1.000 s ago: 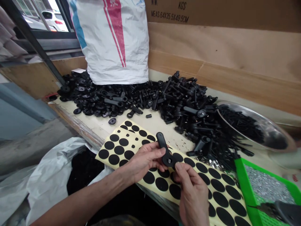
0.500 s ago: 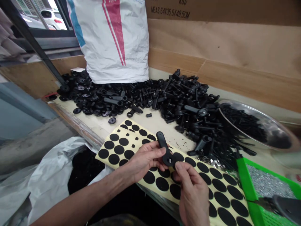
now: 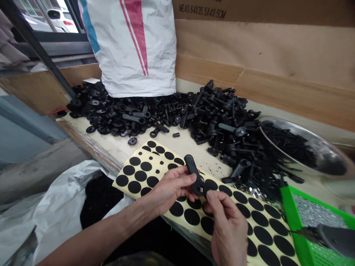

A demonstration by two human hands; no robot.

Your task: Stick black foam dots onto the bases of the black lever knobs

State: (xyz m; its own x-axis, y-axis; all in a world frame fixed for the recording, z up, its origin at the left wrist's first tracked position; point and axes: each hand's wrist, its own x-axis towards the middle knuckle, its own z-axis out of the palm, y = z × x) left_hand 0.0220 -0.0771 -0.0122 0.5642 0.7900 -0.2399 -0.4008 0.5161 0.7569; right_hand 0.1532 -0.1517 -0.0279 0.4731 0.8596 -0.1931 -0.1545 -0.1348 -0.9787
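Note:
A black plastic crank handle (image 3: 191, 166) is held over the sticker sheets, its long arm pointing up and away and its round end nearest me. A small pale square shows in the hole of the round end. My left hand (image 3: 177, 184) is closed on the handle, thumb on top and fingers beneath. My right hand (image 3: 227, 225) pinches at the right edge of the round end; whether a thin piece lies between its fingertips I cannot tell. Under both hands lie cream sheets of round black stickers (image 3: 191, 217), with some spots peeled off at the upper left.
Heaped black crank parts (image 3: 222, 122) and round discs (image 3: 102, 114) line the back, below a white woven sack (image 3: 135, 48). At right are a metal bowl (image 3: 327, 147) of thin black pieces, a green basket (image 3: 290, 207) with small shiny parts, and a dark tool (image 3: 332, 236).
The dark tool at the lower right has shifted slightly leftward and up. My hands and the crank handle stay almost the same; the camera view has moved a little.

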